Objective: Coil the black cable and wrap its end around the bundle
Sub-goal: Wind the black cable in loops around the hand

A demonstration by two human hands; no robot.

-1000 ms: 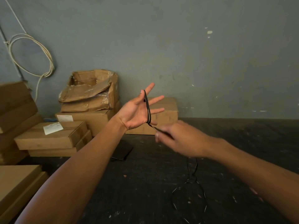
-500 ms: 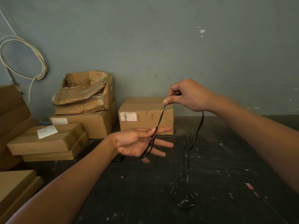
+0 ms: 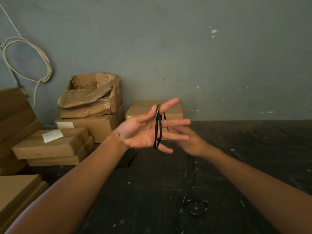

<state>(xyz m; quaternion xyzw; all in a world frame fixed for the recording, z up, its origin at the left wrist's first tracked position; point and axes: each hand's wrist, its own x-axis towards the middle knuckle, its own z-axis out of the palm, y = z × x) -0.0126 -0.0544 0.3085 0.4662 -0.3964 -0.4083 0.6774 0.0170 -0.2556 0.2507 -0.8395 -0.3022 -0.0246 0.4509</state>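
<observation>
While the cardboard boxes (image 3: 50, 142) sit stacked at the far left against the wall, the left hand (image 3: 145, 130) is raised palm-up with its fingers (image 3: 170, 103) spread wide, apparently to serve as a frame for winding. The black cable (image 3: 158, 125) already loops around those splayed fingers in a few turns, running from near the forefinger down past the little finger. Just right of it, the right hand (image 3: 190, 142) is blurred behind the left; I cannot tell whether its fingers pinch the cable. Below, the unwound length trails down to a loose curl (image 3: 195, 207) lying on the dark bench (image 3: 253, 166), so coiling looks early on.
</observation>
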